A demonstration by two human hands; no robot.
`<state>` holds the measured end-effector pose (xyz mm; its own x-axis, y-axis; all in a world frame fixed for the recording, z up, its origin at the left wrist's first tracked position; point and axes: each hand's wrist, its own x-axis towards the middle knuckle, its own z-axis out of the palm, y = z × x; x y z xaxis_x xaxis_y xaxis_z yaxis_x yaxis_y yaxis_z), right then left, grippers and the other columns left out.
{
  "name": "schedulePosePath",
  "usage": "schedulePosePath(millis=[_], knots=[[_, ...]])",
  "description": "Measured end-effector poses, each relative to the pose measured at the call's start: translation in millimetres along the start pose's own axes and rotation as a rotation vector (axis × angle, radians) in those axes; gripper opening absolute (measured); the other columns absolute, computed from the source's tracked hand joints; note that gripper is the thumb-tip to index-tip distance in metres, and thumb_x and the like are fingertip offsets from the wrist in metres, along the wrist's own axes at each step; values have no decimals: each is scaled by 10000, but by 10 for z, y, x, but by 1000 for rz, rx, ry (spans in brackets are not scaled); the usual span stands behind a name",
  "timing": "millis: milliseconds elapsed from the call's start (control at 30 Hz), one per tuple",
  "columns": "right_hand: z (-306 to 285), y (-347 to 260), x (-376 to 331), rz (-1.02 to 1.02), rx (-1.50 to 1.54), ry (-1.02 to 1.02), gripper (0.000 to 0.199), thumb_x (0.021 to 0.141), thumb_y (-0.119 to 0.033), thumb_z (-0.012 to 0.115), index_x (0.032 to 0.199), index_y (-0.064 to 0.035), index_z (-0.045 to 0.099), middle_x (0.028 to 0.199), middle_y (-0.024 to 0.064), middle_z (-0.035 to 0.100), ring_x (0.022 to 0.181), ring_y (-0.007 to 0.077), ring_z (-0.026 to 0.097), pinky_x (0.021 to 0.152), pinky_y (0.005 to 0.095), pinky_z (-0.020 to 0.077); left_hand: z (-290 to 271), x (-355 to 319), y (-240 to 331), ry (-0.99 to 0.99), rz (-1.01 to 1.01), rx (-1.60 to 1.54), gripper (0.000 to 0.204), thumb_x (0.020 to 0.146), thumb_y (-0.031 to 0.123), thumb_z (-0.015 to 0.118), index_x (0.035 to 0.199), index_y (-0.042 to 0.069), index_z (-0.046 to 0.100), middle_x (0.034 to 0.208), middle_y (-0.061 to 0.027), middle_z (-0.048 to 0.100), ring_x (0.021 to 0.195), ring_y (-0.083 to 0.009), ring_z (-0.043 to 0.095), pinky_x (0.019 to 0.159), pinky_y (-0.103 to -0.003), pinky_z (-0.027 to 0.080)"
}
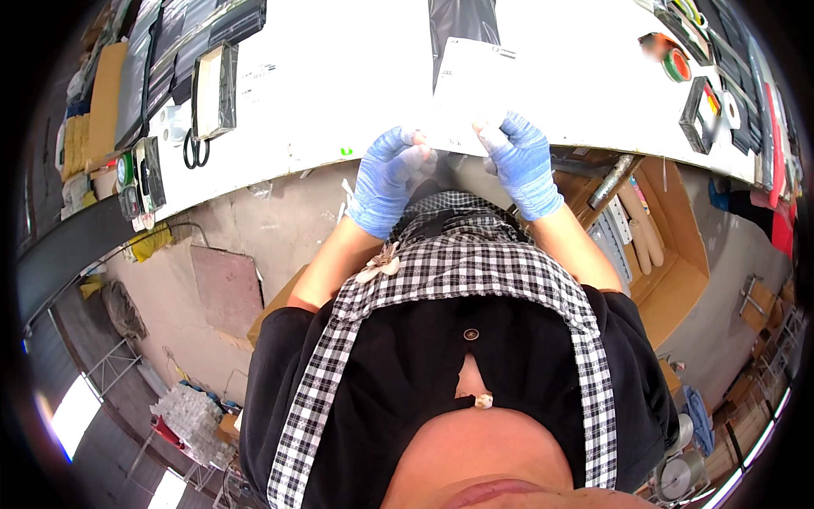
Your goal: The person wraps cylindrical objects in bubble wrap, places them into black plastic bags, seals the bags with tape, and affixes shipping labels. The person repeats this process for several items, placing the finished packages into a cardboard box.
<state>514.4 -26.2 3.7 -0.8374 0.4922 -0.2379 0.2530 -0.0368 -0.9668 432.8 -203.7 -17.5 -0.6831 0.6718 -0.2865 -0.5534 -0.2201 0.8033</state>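
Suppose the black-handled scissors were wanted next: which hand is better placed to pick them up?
Probably the left hand: the scissors lie toward the left end of the white table, and the right hand is farther away.

The gloves (530,174) are blue, the sheet (471,89) white, the apron (449,276) black-and-white checked

A white worktable (339,76) extends beyond the grip and to both sides, its near edge appearing curved. Nearer the wearer, left and right of the grip, lies a greyish-beige floor (292,216). Well behind and left of the grip is dark walling (42,366) with two bright, window-like panels (76,417); well behind and right, a bright light strip (757,450) runs near the view's rim.
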Motion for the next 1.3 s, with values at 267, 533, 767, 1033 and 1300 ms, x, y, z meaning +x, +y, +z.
schedulePosePath(millis=[267,533,767,1033,1300], knots=[[50,-68,-127,-788,-479,-149,472,802,-117,761,1241,-32,612,1149,157,660,1018,288,664,841,343,541,62,-43,-146,121,514,479,84,826,4,690,875,59,649,727,26,610,588,-19,496,533,-198,439],[174,-79,-158,-627,-412,-199,190,851,-69,706,1037,-39,734,881,115,723,759,188,692,692,288,539,-11,-102,-116,177,776,901,151,774,-21,707,845,73,613,760,-50,646,608,-151,613,559,-281,496],[-94,-45,146,100,-83,-171,159,992,-139,555,1012,-19,657,756,3,622,652,58,528,595,214,431,-157,-120,-67,229,749,929,132,746,54,711,843,108,639,715,-70,629,564,-198,615,527,-315,491],[-770,-439,930,-1051,-572,36,189,901,60,562,1049,-42,621,1073,118,694,889,212,687,792,294,546,-2701,-716,351,779,-686,1827,380,884,288,592,1177,56,662,1201,-246,625,1100,-378,627,950,-461,496],[-1051,211,1679,-1107,-915,-173,300,803,69,580,1068,-73,585,1192,128,650,1014,337,656,886,402,546,-1204,469,279,474,733,1807,430,825,136,640,1224,-9,574,1247,-224,560,1202,-377,513,1028,-476,428]])
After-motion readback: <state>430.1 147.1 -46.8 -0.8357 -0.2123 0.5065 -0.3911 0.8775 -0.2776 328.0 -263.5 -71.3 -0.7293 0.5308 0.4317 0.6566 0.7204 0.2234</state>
